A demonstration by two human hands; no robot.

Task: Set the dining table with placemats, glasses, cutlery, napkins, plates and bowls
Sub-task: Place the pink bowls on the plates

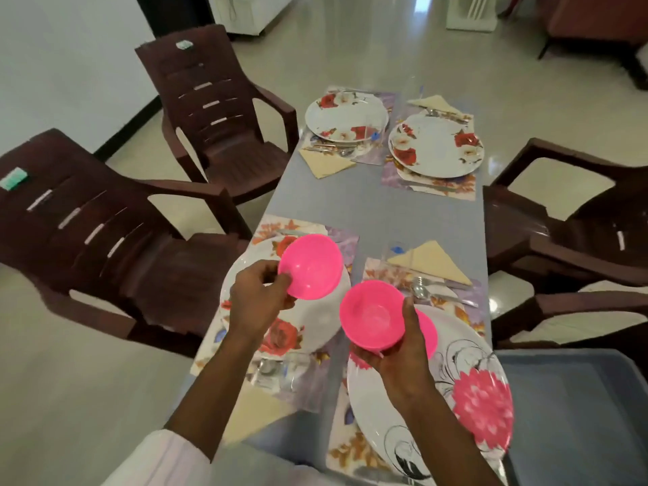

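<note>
Fingers point(277, 279) pinching two, perhaps three, pink bowls point(315, 264)

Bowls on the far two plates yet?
No, far left plate and far right plate are bare; left hand and right hand hold the pink bowls.

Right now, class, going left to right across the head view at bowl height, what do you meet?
Near dark chair → left hand → left-hand pink bowl → right-hand pink bowl → folded napkin → right-side chair.
</note>
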